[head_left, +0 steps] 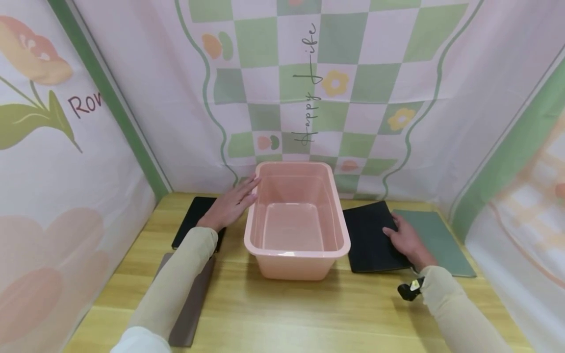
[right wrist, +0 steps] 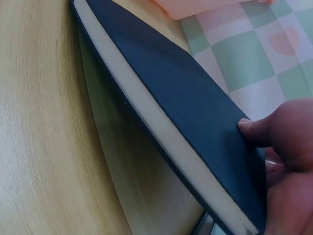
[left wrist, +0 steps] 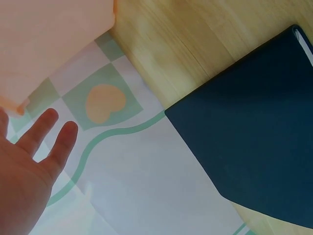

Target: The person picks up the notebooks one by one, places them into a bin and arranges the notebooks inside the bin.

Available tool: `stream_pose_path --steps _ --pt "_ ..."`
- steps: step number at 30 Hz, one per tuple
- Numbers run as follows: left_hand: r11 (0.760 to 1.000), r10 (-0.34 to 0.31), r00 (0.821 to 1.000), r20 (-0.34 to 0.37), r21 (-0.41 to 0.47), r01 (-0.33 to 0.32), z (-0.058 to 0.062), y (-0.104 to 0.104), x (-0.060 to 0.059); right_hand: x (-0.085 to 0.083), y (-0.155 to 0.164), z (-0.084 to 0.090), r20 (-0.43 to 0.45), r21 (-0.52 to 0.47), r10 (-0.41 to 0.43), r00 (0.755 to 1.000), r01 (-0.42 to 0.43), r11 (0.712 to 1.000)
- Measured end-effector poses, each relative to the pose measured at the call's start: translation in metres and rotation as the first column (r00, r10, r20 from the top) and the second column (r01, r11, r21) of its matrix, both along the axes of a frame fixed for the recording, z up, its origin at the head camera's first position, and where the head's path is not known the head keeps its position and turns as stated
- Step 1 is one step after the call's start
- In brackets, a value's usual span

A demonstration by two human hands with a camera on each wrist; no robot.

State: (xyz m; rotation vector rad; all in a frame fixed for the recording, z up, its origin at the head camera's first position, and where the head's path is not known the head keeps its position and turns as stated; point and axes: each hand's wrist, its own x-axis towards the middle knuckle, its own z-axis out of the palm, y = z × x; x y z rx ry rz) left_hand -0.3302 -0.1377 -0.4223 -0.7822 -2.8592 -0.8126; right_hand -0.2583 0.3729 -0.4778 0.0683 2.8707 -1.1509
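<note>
A pink plastic basin [head_left: 296, 268] stands on the wooden table. At its left rim is my left hand [head_left: 230, 205], fingers extended against or just beside the edge; contact is hard to tell. On the right, my right hand [head_left: 407, 240] grips a black notebook [head_left: 371, 240] by its right edge, thumb on the cover. In the right wrist view the notebook [right wrist: 181, 98] is tilted up off the table, its pale page edges showing. Below my left forearm lies another black notebook [head_left: 194, 215], also seen as a dark cover [left wrist: 249, 117] in the left wrist view.
A green notebook [head_left: 441, 240] lies at the table's right side, partly behind my right hand. A brown notebook [head_left: 194, 304] lies at the front left, partly under my left forearm. Patterned curtain cloth [head_left: 300, 88] hangs behind the table and along both sides.
</note>
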Motion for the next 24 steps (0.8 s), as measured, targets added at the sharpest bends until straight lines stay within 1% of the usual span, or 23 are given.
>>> stream_pose_path --steps 8,11,15,24 --pt "1.0 -0.001 1.0 0.0 0.0 0.001 0.0 0.001 0.0 0.002 -0.001 0.001 -0.057 0.026 -0.037 0.998 0.039 0.999" --pt "1.0 -0.001 1.0 0.0 0.001 0.001 0.001 0.001 0.0 0.002 0.0 0.003 -0.048 0.02 -0.041 0.998 0.042 0.999" --pt "1.0 0.001 1.0 -0.002 0.002 -0.001 0.001 0.002 0.0 0.002 0.002 0.009 -0.009 -0.003 -0.046 0.999 0.046 0.999" --pt "1.0 -0.009 1.0 -0.011 -0.009 0.009 0.001 0.001 0.001 0.002 0.001 0.015 -0.027 -0.051 -0.078 0.997 0.077 0.996"
